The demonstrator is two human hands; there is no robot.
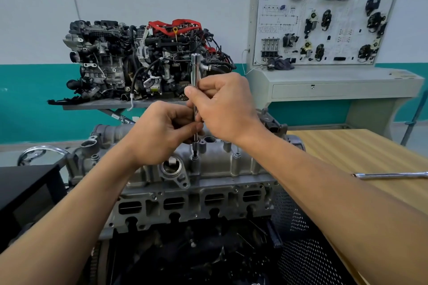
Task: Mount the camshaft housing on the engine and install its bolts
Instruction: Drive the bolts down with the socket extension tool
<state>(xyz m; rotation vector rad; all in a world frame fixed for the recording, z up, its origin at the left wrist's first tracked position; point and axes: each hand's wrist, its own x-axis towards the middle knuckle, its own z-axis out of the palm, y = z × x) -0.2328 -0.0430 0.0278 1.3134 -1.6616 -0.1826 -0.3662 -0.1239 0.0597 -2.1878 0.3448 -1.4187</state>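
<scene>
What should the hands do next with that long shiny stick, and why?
Probably twist it. Both the left hand and right hand pinch the extension bar, standing upright with its tip in a bolt hole on the camshaft housing, so spinning it should run the bolt down.

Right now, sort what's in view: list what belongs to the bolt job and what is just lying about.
In use:
- left hand and right hand, both gripping the extension bar
- socket over a bolt hole
- camshaft housing on the engine

Lying about:
- long chrome bar on the wooden table
- second engine behind
- training board
</scene>
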